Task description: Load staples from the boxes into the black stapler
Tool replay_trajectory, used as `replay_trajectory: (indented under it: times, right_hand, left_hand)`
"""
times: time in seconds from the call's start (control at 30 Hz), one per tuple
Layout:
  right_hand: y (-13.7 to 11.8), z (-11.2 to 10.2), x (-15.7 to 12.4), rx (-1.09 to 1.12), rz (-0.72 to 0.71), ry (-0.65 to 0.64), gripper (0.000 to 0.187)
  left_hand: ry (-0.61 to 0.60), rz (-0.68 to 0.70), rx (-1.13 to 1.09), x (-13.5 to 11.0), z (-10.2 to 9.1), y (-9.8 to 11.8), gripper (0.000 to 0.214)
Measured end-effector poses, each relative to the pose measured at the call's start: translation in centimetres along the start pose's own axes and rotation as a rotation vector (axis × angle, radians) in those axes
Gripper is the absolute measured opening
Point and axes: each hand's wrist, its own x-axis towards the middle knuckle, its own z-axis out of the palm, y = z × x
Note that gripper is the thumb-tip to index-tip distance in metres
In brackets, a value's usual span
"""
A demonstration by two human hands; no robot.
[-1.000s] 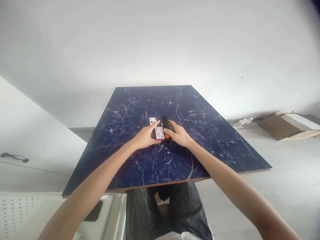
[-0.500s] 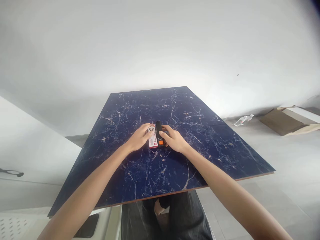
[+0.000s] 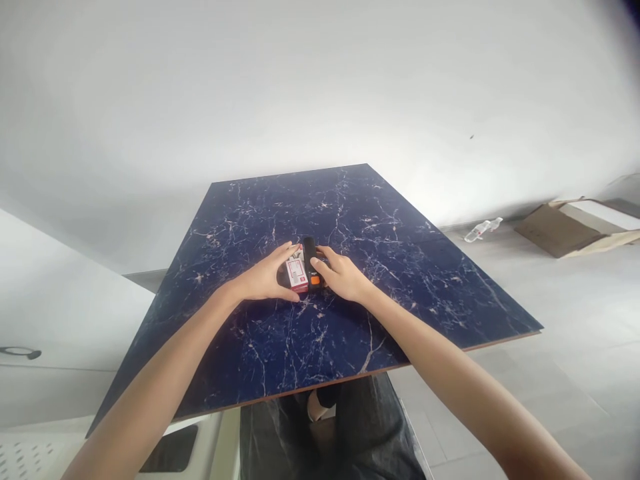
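Note:
A small white-and-red box [image 3: 296, 272] lies near the middle of the blue marbled table [image 3: 280, 353]. My left hand [image 3: 267, 275] spans it lengthwise, fingers at the far end and thumb at the near end, with a gap between palm and box. Right against the box's right side is a black elongated object [image 3: 309, 250] with an orange patch at its near end; its exact kind I cannot make out. My right hand [image 3: 345, 275] grips this object from the right, thumb on top, other fingers partly hidden behind it.
On the floor to the right are a clear plastic bottle [image 3: 477, 231] and an opened cardboard box [image 3: 563, 230]. A white wall [image 3: 300, 87] rises behind the table. My legs [image 3: 373, 427] are below its front edge.
My left thumb has moved off the box's top face to its near end, and that hand has spread wider. My right hand keeps its hold. The view has shifted slightly.

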Motion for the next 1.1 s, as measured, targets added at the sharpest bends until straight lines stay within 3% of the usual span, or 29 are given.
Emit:
replay_trajectory:
  times: [0.2,0.33,0.43,0.53,0.67,0.8,0.93,1.03,1.1]
  right_hand:
    - [-0.2,0.0,-0.2,-0.043,-0.007,0.014,0.046]
    - [0.4,-1.0,-0.3,-0.135,0.005,0.143,0.043]
    - [3.1,-4.2,-0.1,-0.223,0.023,0.269,0.043]
    - [7.5,-9.5,-0.4,-0.233,0.145,0.389,0.047]
    - [12.5,-15.9,-1.5,-0.169,0.348,0.700,0.043]
    - [14.6,-18.4,-1.7,-0.205,0.440,0.863,0.042]
    - [15.5,-18.8,-1.2,-0.203,0.425,0.902,0.043]
    - [15.4,-18.7,-1.3,-0.295,0.287,1.056,0.041]
    - [14.5,-18.0,-1.5,-0.376,0.149,1.165,0.039]
  left_hand:
    - [0.048,-0.019,-0.020,0.0,1.2,0.2,0.114]
    - [0.053,0.022,-0.043,3.2,2.5,1.8,0.113]
    - [0.042,0.102,-0.044,8.8,3.8,4.9,0.119]
    - [0.032,0.133,-0.034,16.2,6.2,8.7,0.131]
    - [0.015,0.226,-0.081,25.6,10.2,13.4,0.134]
    - [-0.069,0.209,-0.047,30.8,12.5,16.5,0.136]
    - [-0.081,0.195,0.000,30.5,11.9,16.7,0.137]
    - [0.095,0.221,0.003,26.7,10.3,14.1,0.118]
    - [0.255,0.237,0.044,22.7,9.1,11.4,0.089]
